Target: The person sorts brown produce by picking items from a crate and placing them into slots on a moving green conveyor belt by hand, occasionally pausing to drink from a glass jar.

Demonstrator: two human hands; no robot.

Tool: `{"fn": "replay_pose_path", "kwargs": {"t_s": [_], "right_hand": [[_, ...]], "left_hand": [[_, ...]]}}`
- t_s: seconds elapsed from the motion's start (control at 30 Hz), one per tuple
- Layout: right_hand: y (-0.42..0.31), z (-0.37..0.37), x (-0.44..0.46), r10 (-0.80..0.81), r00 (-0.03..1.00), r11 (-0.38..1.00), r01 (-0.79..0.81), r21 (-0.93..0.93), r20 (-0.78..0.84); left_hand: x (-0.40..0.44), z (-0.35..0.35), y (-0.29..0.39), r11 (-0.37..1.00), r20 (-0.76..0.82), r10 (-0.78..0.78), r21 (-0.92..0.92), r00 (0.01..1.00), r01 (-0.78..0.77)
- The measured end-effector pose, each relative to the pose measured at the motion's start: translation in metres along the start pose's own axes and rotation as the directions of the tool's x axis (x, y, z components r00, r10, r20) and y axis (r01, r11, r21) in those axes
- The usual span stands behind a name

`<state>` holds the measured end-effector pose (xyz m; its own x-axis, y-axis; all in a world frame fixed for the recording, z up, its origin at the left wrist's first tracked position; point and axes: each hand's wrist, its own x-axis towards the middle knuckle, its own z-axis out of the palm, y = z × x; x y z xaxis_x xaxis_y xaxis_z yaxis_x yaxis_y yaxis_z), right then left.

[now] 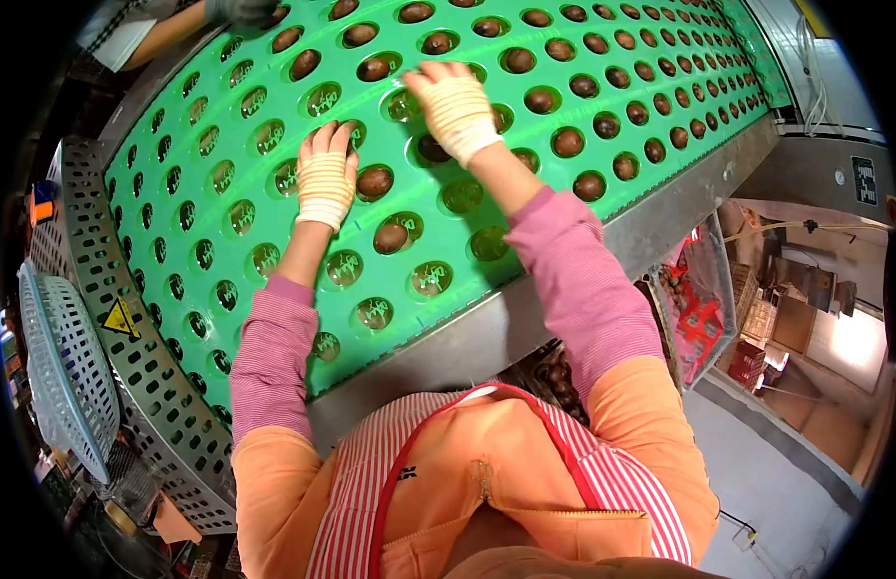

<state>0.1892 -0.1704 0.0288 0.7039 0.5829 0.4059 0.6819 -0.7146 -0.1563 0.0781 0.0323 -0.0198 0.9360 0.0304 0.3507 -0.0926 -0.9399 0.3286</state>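
Observation:
My left hand [327,179], in a cream fingerless glove, lies palm down on the green belt [303,222], fingers stretched out over a pocket. Right beside it, a dark brown, egg-shaped item [375,181] sits in a pocket, and another brown item [392,237] is closer to me. My right hand [455,106], gloved the same way, reaches farther across with its fingers extended at the edge of a pocket [402,104]. A dark item [432,149] is partly hidden below that hand. Whatever is under either palm is hidden.
Rows of brown items [568,142] fill pockets to the right. A co-worker's dark-gloved hand [241,10] is at the top left. A perforated metal guard [149,376] borders the left end, beside a pale blue basket [67,357]. A metal edge [448,347] runs before me.

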Motion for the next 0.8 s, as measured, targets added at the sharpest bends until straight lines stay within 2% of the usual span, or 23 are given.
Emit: {"fn": "replay_pose_path", "kwargs": {"t_s": [0.03,0.07,0.1,0.13,0.17,0.23,0.27,0.3,0.33,0.37,0.4,0.5,0.53,0.6,0.63,0.67,0.7,0.73,0.77,0.8], "right_hand": [[-0.004,0.013,0.004,-0.121,0.991,0.993,0.120,-0.006,-0.059],[-0.012,0.024,0.003,-0.123,0.987,0.990,0.129,-0.054,0.104],[-0.016,0.035,-0.001,-0.084,0.991,0.995,0.077,0.068,0.105],[-0.021,0.037,-0.006,-0.046,0.992,0.981,0.024,0.191,0.113],[-0.023,0.038,-0.011,-0.012,0.993,0.972,-0.016,0.235,0.119],[-0.024,0.008,-0.021,0.087,0.992,0.926,-0.113,0.360,0.087],[-0.026,-0.009,-0.033,0.143,0.987,0.892,-0.161,0.422,0.076],[-0.029,-0.011,-0.055,0.319,0.947,0.852,-0.268,0.450,-0.040],[-0.029,-0.025,-0.076,0.388,0.921,0.810,-0.322,0.490,-0.035],[-0.028,-0.037,-0.099,0.391,0.915,0.825,-0.298,0.481,-0.104],[-0.028,-0.055,-0.122,0.399,0.911,0.827,-0.307,0.472,-0.107],[-0.026,-0.102,-0.200,0.534,0.840,0.757,-0.423,0.499,-0.098],[-0.029,-0.119,-0.224,0.599,0.785,0.741,-0.467,0.482,-0.160],[-0.021,-0.138,-0.284,0.756,0.632,0.576,-0.518,0.632,-0.172],[-0.017,-0.153,-0.315,0.793,0.568,0.575,-0.578,0.579,-0.221],[-0.013,-0.177,-0.344,0.814,0.532,0.573,-0.669,0.473,-0.234],[-0.010,-0.195,-0.377,0.857,0.429,0.515,-0.730,0.450,-0.284],[-0.006,-0.211,-0.411,0.882,0.327,0.455,-0.779,0.431,-0.340],[0.001,-0.226,-0.452,0.907,0.202,0.360,-0.826,0.433,-0.368],[0.006,-0.237,-0.496,0.915,0.085,0.272,-0.851,0.449,-0.394]], "left_hand": [[-0.002,0.004,-0.003,1.000,-0.007,-0.005,-0.015,1.000,0.005],[0.000,0.008,-0.006,1.000,-0.018,-0.006,-0.028,1.000,0.006],[0.004,0.008,-0.006,0.993,-0.024,-0.059,-0.104,0.998,0.057],[0.008,0.003,-0.005,0.995,0.032,-0.046,-0.089,0.998,0.049],[0.011,-0.003,-0.005,0.996,0.091,-0.036,-0.075,0.995,0.043],[0.019,-0.014,-0.007,0.993,0.187,-0.030,-0.105,0.982,0.050],[0.020,-0.012,-0.016,0.975,0.161,0.018,-0.224,0.987,0.019],[0.019,-0.016,-0.020,0.971,0.185,0.040,-0.240,0.982,0.006],[0.020,-0.020,-0.023,0.966,0.208,0.066,-0.257,0.976,-0.011],[0.016,-0.015,-0.029,0.986,0.157,0.097,-0.151,0.983,-0.073],[0.011,-0.015,-0.025,0.996,0.131,0.088,0.017,0.987,-0.091],[0.009,-0.013,-0.021,0.941,0.131,-0.010,0.337,0.991,-0.035],[0.013,-0.019,-0.017,0.913,0.152,0.003,0.403,0.988,-0.065],[0.020,-0.041,0.013,0.845,0.267,-0.090,0.530,0.959,-0.068],[0.023,-0.053,0.036,0.830,0.310,-0.107,0.550,0.945,-0.086],[0.018,-0.048,0.033,0.875,0.254,0.015,0.464,0.967,-0.136],[0.010,-0.035,0.022,0.941,0.195,0.150,0.273,0.969,-0.201],[-0.004,-0.013,0.013,0.966,0.045,0.234,0.099,0.971,-0.237],[-0.022,0.009,0.007,0.915,0.022,0.359,0.187,0.933,-0.357],[-0.023,0.020,-0.004,0.982,0.277,0.108,0.123,0.955,-0.146]]}}
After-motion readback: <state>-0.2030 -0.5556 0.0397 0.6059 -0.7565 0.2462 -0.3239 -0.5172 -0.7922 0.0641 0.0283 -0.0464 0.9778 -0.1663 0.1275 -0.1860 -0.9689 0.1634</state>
